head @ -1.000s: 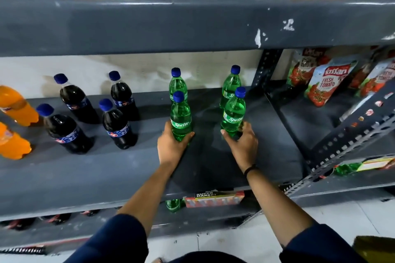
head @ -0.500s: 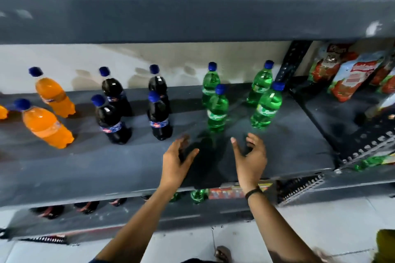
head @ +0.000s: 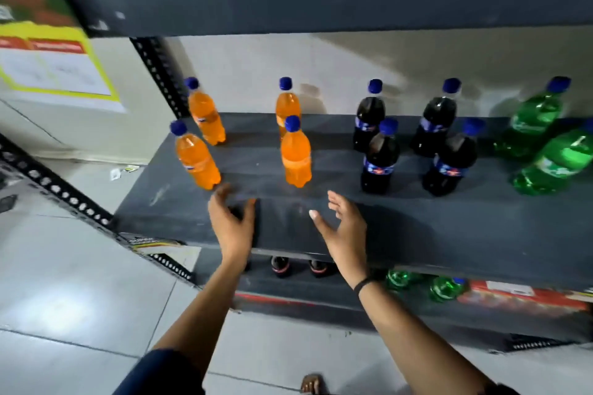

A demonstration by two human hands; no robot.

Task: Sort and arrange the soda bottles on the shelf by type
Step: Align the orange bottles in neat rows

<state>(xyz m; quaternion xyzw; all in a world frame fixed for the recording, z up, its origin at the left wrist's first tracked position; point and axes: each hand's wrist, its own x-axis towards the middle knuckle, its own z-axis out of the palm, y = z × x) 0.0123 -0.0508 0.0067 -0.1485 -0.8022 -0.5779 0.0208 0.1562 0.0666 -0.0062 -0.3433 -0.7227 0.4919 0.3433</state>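
On the grey shelf (head: pixel 417 224) stand three groups of blue-capped bottles. Several orange soda bottles (head: pixel 296 155) are at the left, several dark cola bottles (head: pixel 380 159) in the middle, and green soda bottles (head: pixel 558 160) at the right edge of view. My left hand (head: pixel 229 221) hovers open over the shelf's front, just below the front-left orange bottle (head: pixel 196 157). My right hand (head: pixel 343 228) is open too, fingers spread, below and right of the front orange bottle. Neither hand touches a bottle.
An upper shelf board (head: pixel 321 0) overhangs the bottles. A perforated upright (head: pixel 160 74) stands at the shelf's left end. On the lower shelf are dark bottles (head: pixel 282 266), green bottles (head: pixel 446 287) and a red pack (head: pixel 519 297). A yellow-bordered poster (head: pixel 54 70) hangs at left.
Both hands let go of the green bottles and moved left along the shelf. The view swung left, so the orange bottles now sit above my hands.
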